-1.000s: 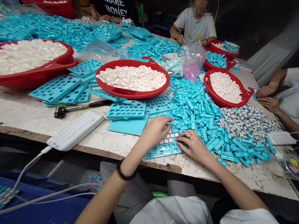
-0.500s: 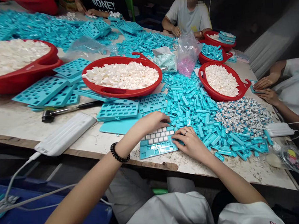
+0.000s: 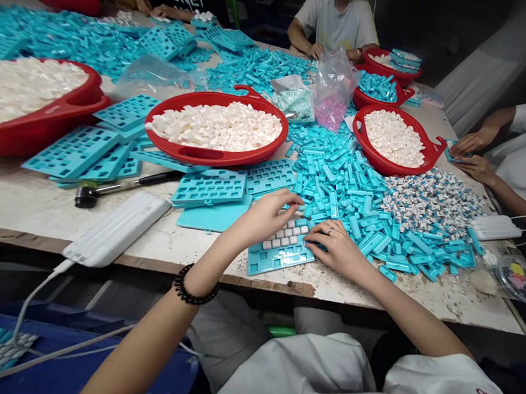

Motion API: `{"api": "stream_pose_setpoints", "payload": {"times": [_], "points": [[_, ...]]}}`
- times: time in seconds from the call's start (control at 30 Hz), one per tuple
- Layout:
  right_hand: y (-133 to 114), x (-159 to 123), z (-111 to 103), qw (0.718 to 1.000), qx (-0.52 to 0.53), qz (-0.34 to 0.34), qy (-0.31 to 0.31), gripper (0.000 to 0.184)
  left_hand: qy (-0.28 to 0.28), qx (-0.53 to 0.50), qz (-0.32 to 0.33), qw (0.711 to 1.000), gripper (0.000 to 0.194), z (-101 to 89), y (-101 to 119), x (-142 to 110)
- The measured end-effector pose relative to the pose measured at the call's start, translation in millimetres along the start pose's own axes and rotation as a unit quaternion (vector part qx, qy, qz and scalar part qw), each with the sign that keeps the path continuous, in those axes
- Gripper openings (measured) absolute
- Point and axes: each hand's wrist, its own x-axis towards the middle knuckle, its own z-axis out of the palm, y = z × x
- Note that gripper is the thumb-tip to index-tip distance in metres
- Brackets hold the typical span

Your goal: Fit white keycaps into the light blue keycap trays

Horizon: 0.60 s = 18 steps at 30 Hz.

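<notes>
A turquoise plastic keycap tray (image 3: 280, 259) lies near the table's front edge, with rows of white keycaps (image 3: 286, 235) seated in its upper part. My left hand (image 3: 267, 216) hovers over the tray's top edge, fingertips reaching toward a heap of loose turquoise plastic pieces (image 3: 338, 185). My right hand (image 3: 334, 249) rests at the tray's right edge, its fingers curled and touching the tray. Neither hand shows a held piece, though my fingers may hide something small.
Red basins of white keycaps (image 3: 217, 155) stand beyond the hands, and stacked turquoise trays (image 3: 208, 189) lie to the left. A rubber mallet (image 3: 127, 186) and a white plastic bar (image 3: 116, 229) are nearby. A co-worker's hands (image 3: 474, 155) are at the right.
The head view has shifted slightly. My left wrist has swung a little to the left, while both hands stay at the tray.
</notes>
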Motion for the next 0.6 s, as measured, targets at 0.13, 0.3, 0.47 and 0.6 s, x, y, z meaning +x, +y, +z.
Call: {"api": "stream_pose_setpoints", "payload": {"times": [0.13, 0.3, 0.47, 0.6], "points": [[-0.4, 0.2, -1.2, 1.000, 0.002, -0.001, -0.002, 0.011, -0.010, -0.043, 0.002, 0.999, 0.035, 2.7, 6.3, -10.4], [0.0, -0.1, -0.1, 1.000, 0.001, -0.004, 0.006, 0.010, -0.022, -0.057, -0.012, 0.998, 0.038, 4.2, 10.3, -18.0], [-2.8, 1.5, -4.2, 0.999, 0.010, -0.005, 0.034, 0.010, -0.073, -0.074, -0.017, 0.994, 0.040, 7.5, 9.1, -23.8], [-6.2, 2.3, -10.1, 0.994, 0.052, 0.002, 0.097, 0.020, -0.126, -0.082, 0.000, 0.989, 0.041, 8.7, 9.4, -23.8]]}}
